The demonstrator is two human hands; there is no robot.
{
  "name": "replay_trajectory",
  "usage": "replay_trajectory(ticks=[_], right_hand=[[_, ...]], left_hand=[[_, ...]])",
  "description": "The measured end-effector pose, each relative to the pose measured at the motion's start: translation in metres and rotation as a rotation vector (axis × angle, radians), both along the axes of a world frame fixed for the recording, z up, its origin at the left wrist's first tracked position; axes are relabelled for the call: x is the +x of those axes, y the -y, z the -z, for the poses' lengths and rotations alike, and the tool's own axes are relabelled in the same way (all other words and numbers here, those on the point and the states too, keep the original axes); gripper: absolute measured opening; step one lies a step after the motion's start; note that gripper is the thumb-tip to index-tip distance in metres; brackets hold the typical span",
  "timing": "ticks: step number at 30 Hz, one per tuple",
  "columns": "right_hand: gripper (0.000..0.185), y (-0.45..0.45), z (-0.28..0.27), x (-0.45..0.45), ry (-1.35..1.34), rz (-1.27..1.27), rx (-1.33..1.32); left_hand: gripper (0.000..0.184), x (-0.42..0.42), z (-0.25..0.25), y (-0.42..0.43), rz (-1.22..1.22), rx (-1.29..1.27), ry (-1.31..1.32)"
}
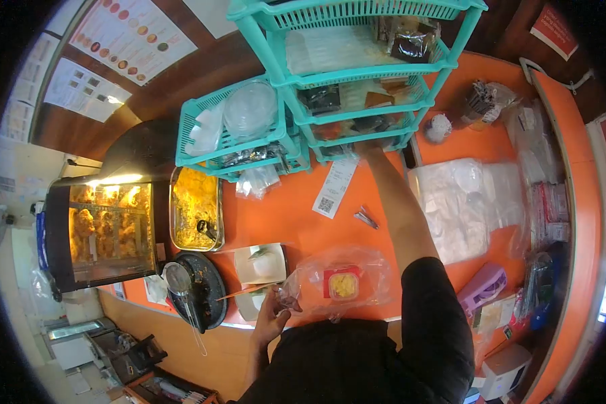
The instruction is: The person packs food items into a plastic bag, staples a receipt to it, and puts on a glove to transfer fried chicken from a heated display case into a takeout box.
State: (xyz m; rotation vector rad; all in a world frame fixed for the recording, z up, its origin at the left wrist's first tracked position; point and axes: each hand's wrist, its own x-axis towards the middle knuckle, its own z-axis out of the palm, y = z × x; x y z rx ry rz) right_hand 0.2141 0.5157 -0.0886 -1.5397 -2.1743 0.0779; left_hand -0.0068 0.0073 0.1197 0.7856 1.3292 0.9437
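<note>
My left hand [272, 319] is closed on the gathered edge of a clear plastic bag [374, 269] near the front of the orange counter. Inside or beneath the bag's film sits a small tub of yellow food [343, 285], with something red beside it. My right arm stretches far forward, and my right hand [372, 145] reaches into the lowest tier of the teal shelf rack [357, 120]. Its fingers are hidden there. Below the rack a printed receipt [335, 187] lies on the counter. Just left of my left hand are an open carton [259, 264] with white contents and an orange stick.
On the left stand a lit food warmer [108, 236], a metal tray of yellow food [196, 209] and a black pan [209, 296] with a strainer [177, 277]. Clear bags [448, 209] and a purple holder [483, 285] lie right. A teal basket [202, 160] holds lids.
</note>
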Motion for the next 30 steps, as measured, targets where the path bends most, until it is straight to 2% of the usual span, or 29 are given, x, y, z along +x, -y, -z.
replay_trajectory(ticks=[6, 11, 13, 14, 16, 17, 19, 23, 25, 26, 28, 29, 30], right_hand=[[0.049, 0.001, -0.001, -0.013, 0.065, -0.021, 0.009], [0.05, 0.027, -0.015, 0.004, 0.151, -0.119, 0.034], [0.052, 0.053, -0.043, 0.022, -0.214, -0.124, -0.153], [0.052, 0.061, -0.039, 0.028, -0.205, -0.12, -0.151], [0.047, 0.068, -0.008, 0.046, -0.367, -0.186, -0.087], [0.047, 0.074, -0.004, 0.053, -0.358, -0.18, -0.083], [0.046, 0.084, 0.0, 0.066, -0.198, -0.083, -0.028], [0.042, 0.092, -0.003, 0.085, -0.052, -0.07, -0.101], [0.037, 0.106, -0.029, 0.092, 0.216, -0.206, 0.177], [0.037, 0.113, -0.039, 0.092, 0.221, -0.207, 0.183], [0.031, 0.126, -0.058, 0.09, -0.031, -0.239, 0.193], [0.031, 0.129, -0.065, 0.086, -0.023, -0.242, 0.192], [0.031, 0.133, -0.069, 0.08, -0.187, -0.11, 0.175]], left_hand=[[0.064, -0.003, 0.003, 0.004, -0.055, 0.034, 0.033], [0.072, 0.0, -0.011, -0.004, 0.025, 0.01, -0.038], [0.062, 0.005, -0.017, -0.009, -0.051, -0.016, -0.042], [0.062, 0.006, -0.012, -0.008, -0.047, -0.014, -0.032], [0.046, 0.004, 0.0, -0.007, -0.083, 0.012, 0.0], [0.046, 0.005, -0.002, -0.008, -0.077, 0.016, 0.01], [0.032, 0.007, -0.006, -0.014, -0.024, 0.083, 0.01], [0.031, 0.01, -0.008, -0.014, -0.017, 0.091, 0.053], [0.03, 0.01, -0.012, -0.013, -0.021, 0.053, 0.042], [0.03, 0.009, -0.01, -0.013, -0.022, 0.06, 0.046], [0.031, 0.006, -0.005, -0.01, -0.029, 0.091, 0.075], [0.031, 0.006, -0.005, -0.009, -0.032, 0.092, 0.083], [0.031, 0.006, -0.005, -0.01, -0.033, 0.082, 0.071]])
